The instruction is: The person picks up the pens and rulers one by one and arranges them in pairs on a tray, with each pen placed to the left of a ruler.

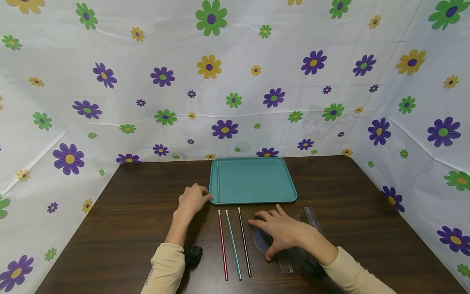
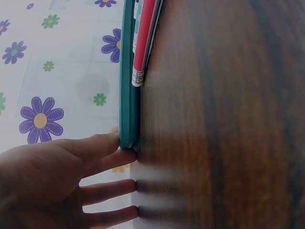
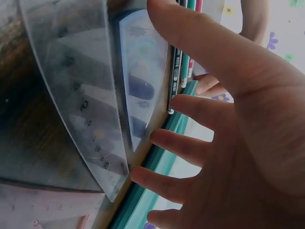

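My left hand (image 1: 191, 200) is at the near left corner of a teal tray (image 1: 257, 179), its thumb and index finger touching the tray's edge in the left wrist view. The other fingers extend over the brown table. My right hand (image 1: 280, 228) hovers with fingers spread over a clear protractor (image 1: 260, 241) and a clear ruler (image 1: 285, 263). In the right wrist view, nothing is between the fingers and the ruler (image 3: 86, 109) lies beside the protractor (image 3: 143, 71). Between the hands lie a red pencil (image 1: 222, 247), a green pencil (image 1: 234, 247) and a black pencil (image 1: 244, 245).
One thin pencil (image 1: 218, 183) lies along the left side inside the tray. Another clear ruler-like piece (image 1: 313, 218) is right of the right hand. Flowered white cloth (image 1: 235, 81) stands behind and beside the dark wooden table (image 1: 147, 212).
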The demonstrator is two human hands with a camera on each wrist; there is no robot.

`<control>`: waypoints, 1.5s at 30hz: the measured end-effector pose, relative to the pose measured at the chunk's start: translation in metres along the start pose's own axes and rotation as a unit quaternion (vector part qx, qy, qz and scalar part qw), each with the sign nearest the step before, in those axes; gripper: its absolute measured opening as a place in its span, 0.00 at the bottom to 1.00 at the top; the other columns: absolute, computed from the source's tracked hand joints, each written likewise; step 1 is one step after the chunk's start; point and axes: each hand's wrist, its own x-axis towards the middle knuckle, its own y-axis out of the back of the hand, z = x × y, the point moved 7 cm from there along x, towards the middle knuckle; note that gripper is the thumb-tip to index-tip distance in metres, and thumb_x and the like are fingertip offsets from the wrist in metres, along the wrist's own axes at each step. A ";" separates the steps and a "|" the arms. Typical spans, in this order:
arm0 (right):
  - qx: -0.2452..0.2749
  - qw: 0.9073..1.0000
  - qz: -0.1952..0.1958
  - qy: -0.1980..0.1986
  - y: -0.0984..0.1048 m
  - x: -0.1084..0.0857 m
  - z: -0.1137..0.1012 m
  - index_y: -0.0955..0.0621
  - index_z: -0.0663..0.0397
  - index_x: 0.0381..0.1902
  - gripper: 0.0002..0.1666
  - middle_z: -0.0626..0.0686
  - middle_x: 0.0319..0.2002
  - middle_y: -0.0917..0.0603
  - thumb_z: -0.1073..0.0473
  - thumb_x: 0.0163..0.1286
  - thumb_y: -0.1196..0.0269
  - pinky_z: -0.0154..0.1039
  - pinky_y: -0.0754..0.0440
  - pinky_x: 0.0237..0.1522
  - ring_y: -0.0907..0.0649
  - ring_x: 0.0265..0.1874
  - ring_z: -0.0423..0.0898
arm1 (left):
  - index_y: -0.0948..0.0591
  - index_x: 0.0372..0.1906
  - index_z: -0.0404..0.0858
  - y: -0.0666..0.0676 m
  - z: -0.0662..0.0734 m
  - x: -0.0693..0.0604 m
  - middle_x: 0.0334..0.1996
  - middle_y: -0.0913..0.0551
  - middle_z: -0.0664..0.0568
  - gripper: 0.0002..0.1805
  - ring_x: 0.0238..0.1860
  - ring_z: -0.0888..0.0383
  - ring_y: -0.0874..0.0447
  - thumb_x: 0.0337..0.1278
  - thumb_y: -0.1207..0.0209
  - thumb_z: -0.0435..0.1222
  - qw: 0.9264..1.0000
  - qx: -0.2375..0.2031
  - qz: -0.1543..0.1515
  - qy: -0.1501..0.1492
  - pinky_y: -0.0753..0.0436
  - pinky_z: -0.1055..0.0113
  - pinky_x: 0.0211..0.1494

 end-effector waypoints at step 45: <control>-0.054 0.997 0.037 0.051 -0.006 0.000 -0.008 0.27 0.44 0.66 0.43 0.51 0.64 0.31 0.46 0.51 0.25 0.70 0.44 0.70 0.30 0.60 0.54 | 0.14 0.52 0.39 0.000 0.001 0.000 0.58 0.21 0.39 0.19 0.60 0.37 0.27 0.64 0.37 0.48 1.000 0.000 0.003 0.001 0.23 0.37 0.55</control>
